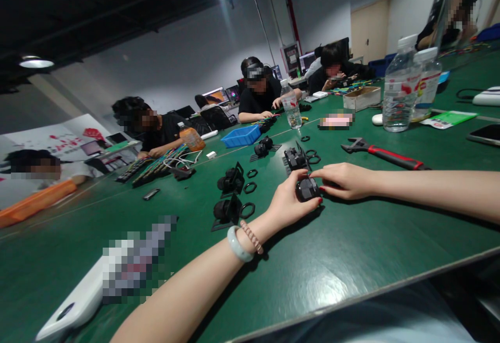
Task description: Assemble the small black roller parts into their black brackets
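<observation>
At the green tabletop's [390,239] near side, left hand [287,200] pinches black part [307,190] between thumb and fingers; right hand [347,180] beside it, fingers bent, can't tell if pinching. Beyond: black bracketed unit [297,159], adjustable wrench [386,155]; farther, blue tray [242,140].

No readable text, labels, numbers or signs.

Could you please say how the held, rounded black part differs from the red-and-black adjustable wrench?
The rounded black part is compact; the red-and-black adjustable wrench is long. The left hand holds the part; the wrench lies on the green table. Both show black.
</observation>
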### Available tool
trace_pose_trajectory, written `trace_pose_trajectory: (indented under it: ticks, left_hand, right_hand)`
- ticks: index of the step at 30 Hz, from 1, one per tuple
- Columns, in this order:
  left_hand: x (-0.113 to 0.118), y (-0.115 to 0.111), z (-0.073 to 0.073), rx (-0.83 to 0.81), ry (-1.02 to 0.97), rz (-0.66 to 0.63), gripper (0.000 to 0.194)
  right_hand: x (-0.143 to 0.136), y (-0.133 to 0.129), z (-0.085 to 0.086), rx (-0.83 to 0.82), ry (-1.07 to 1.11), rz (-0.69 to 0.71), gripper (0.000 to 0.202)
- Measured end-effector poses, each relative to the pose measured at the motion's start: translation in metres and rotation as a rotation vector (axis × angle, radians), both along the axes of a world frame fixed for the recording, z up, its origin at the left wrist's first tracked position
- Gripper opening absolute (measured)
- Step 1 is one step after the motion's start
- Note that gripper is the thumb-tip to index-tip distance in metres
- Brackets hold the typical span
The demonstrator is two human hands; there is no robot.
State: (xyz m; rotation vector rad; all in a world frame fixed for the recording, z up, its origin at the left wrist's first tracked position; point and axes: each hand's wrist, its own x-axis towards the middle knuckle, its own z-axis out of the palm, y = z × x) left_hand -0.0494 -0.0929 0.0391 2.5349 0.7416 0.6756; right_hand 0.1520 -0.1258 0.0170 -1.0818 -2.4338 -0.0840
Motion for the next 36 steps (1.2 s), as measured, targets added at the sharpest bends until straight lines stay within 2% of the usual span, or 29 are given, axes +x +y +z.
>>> trace_pose_trajectory:
  ticks: [36]
  left_hand:
    - [0.0008, -0.0017, 0.0027, -0.013, 0.012, 0.014, 0.054]
  right_hand:
    - [-0.0006, 0.0000, 0.0001, -0.017, 0.041, 0.017, 0.037]
